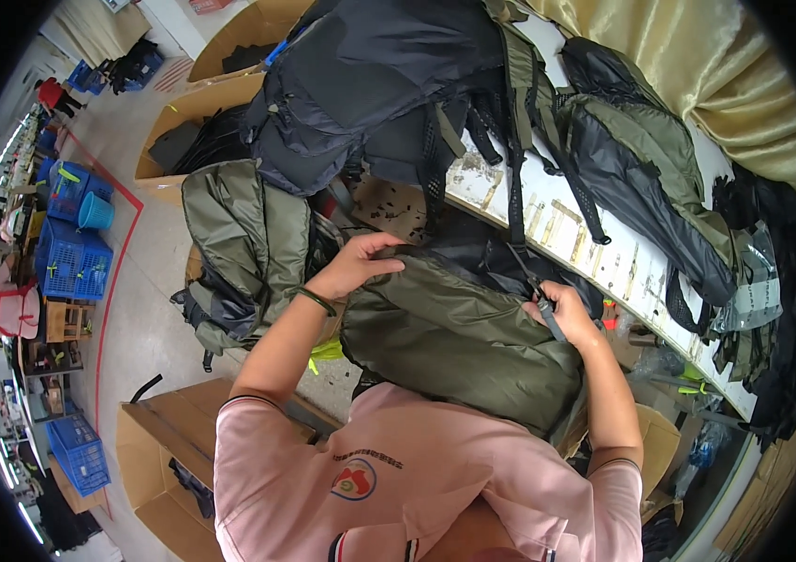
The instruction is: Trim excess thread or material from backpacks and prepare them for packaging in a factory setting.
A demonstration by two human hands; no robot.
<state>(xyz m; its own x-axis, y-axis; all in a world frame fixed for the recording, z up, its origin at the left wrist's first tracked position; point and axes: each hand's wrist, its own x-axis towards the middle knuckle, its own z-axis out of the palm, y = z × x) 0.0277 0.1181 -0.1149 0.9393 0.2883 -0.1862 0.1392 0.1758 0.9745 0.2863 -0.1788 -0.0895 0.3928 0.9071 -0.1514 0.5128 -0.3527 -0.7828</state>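
Observation:
An olive-green and black backpack lies against my front. My left hand grips its upper left edge, with the thumb and forefinger at the fabric. At the bag's upper right, the fingers of my right hand are closed round a grey strap with a dark buckle. The strap runs up toward the black part of the bag. Part of the bag's lower side is hidden by my shirt and right arm.
A large black backpack lies ahead on a worn white table. Olive-and-black bags rest left and right. Open cardboard boxes stand left. Blue crates sit beyond a red floor line. Gold curtain hangs right.

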